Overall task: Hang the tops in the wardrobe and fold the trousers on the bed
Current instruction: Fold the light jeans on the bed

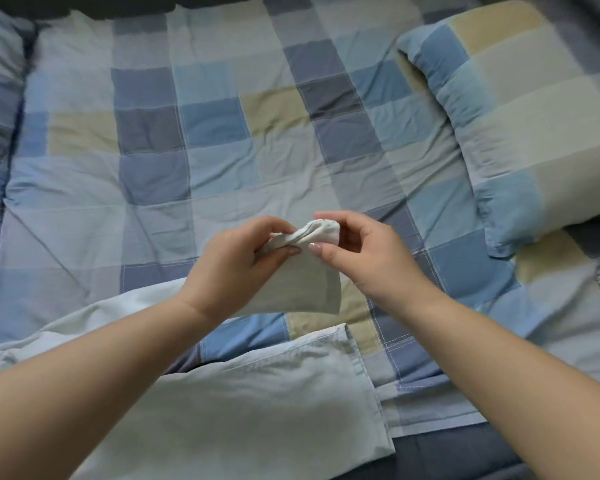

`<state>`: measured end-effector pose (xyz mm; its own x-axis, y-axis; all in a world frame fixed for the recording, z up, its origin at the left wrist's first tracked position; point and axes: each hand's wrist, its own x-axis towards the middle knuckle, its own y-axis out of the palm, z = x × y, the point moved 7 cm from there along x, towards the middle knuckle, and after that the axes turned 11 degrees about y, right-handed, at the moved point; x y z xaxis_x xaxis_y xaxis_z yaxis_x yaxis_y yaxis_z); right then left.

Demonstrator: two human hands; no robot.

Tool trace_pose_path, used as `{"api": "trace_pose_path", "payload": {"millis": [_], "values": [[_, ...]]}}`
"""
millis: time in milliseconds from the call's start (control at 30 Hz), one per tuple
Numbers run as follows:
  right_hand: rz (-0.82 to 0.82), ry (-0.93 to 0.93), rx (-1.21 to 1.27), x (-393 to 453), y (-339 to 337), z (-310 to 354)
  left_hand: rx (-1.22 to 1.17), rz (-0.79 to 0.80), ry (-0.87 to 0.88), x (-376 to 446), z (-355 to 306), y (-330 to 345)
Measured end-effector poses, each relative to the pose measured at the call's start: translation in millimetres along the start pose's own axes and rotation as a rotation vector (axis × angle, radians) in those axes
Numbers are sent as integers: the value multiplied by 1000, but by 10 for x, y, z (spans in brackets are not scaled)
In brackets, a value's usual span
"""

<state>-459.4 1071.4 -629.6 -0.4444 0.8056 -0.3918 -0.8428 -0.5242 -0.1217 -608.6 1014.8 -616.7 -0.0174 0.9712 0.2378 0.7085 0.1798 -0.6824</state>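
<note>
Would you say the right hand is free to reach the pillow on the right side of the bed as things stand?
Probably not yet. The right hand pinches the small white cloth together with the left hand. Nothing lies between it and the pillow, so it would only need to let go first.

The small cloth (305, 268) pinched between the fingers (274, 225) is off-white, with a ribbed white edge at the fingertips and faint dark threads running through that edge. Beyond the fingers, the bed cover (194, 140) is a patchwork check of pale blue, mid blue, slate grey-blue, pale grey and sandy beige squares, with white stitching along some seams. To the right of the fingers, the pillow (520, 109) wears the same check, in larger blue, beige and grey blocks. Below the fingers lies a plain pale blue-grey garment (257, 410).
</note>
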Motion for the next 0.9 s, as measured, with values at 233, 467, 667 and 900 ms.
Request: {"api": "trace_pose_path", "payload": {"millis": [233,467,667,900], "values": [[-310,-265,-378,-281,156,225,152,35,-65,-277,183,-76],[-428,-320,-368,-318,320,134,295,-53,-497,-1093,1045,-586],[-467,-215,-387,-280,256,-94,631,148,-753,-1760,1483,-1038],[-489,-39,-495,-16,-91,-434,783,339,-531,-1026,1629,-1218]]}}
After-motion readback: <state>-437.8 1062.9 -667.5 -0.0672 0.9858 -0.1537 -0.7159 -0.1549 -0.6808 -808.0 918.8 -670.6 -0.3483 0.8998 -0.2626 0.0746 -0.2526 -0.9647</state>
